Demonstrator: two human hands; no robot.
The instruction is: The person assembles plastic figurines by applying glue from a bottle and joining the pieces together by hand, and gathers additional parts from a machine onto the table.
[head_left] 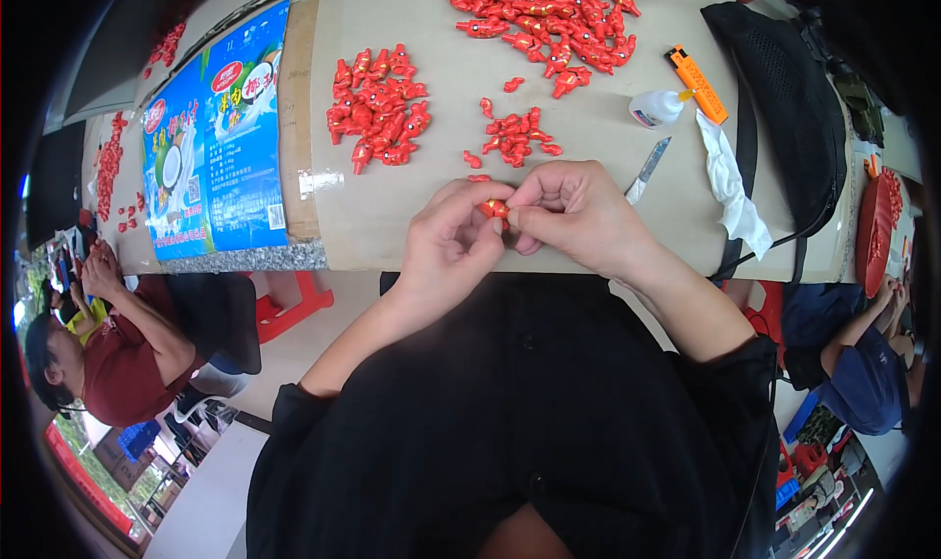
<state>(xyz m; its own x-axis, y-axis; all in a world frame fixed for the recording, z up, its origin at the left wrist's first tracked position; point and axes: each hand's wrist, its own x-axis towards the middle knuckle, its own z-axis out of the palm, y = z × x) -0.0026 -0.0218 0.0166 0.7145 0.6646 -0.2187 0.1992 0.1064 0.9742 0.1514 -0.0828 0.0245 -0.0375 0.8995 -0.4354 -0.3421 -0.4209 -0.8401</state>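
Close to the table's near edge, my left hand (451, 234) pinches a small red figure piece (494, 209) with gold marks. From the other side my right hand (573, 216) meets it, thumb and forefinger pressed together at the piece; whether a second tiny part sits between them I cannot make out. Just beyond my hands lies a small heap of little red parts (520, 136). Left of it is a pile of red figures (380, 108) with gold details. A larger pile of red figures (549, 15) spreads at the far side.
To the right lie a white glue bottle (657, 109), an orange box cutter (698, 87), a knife blade (649, 170), a crumpled white tissue (730, 187) and a black bag (784, 108). Blue printed cardboard (221, 138) covers the left side. People sit at both sides.
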